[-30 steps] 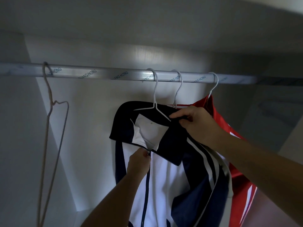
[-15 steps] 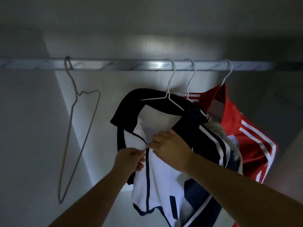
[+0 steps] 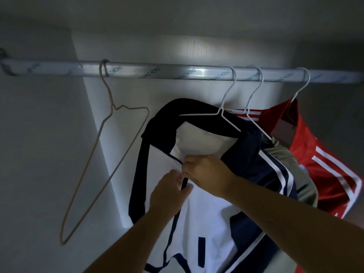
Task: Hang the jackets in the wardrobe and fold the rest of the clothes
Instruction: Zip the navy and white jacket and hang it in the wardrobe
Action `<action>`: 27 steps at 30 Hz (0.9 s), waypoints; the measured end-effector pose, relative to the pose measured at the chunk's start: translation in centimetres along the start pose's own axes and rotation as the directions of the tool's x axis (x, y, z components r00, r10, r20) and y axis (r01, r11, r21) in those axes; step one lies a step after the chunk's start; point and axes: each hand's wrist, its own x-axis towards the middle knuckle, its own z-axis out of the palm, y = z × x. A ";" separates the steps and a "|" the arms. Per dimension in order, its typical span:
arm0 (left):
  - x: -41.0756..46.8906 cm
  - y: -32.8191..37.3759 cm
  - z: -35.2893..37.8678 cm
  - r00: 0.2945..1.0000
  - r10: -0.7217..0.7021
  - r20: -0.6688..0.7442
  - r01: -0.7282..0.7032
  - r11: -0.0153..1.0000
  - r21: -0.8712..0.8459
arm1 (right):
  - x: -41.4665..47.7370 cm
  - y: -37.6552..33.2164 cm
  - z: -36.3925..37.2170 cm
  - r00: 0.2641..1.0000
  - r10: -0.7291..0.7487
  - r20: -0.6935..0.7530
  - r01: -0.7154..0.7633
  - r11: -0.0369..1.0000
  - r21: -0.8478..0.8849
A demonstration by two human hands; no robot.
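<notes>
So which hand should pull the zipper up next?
Probably the right hand: its fingers already pinch the zipper where it closes on the jacket. The left hand grips the front just below, well placed to hold it taut.

The white-and-navy jacket (image 3: 206, 223) runs off the bottom edge; its zip pull (image 3: 184, 173) is too small to make out beside the right hand (image 3: 206, 174); the rail (image 3: 157, 72) blurs at far left

The wardrobe (image 3: 39, 174) has plain white walls, grey in the shade. On the back wall (image 3: 157, 91), upper centre, a bright light patch lies above the metal rail (image 3: 157, 71).
</notes>
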 end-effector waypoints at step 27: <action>3.4 10.6 -1.6 0.739 0.602 -0.303 -0.541 0.798 0.266 | -3.1 10.7 -9.1 0.448 0.812 0.375 -0.749 0.112 0.653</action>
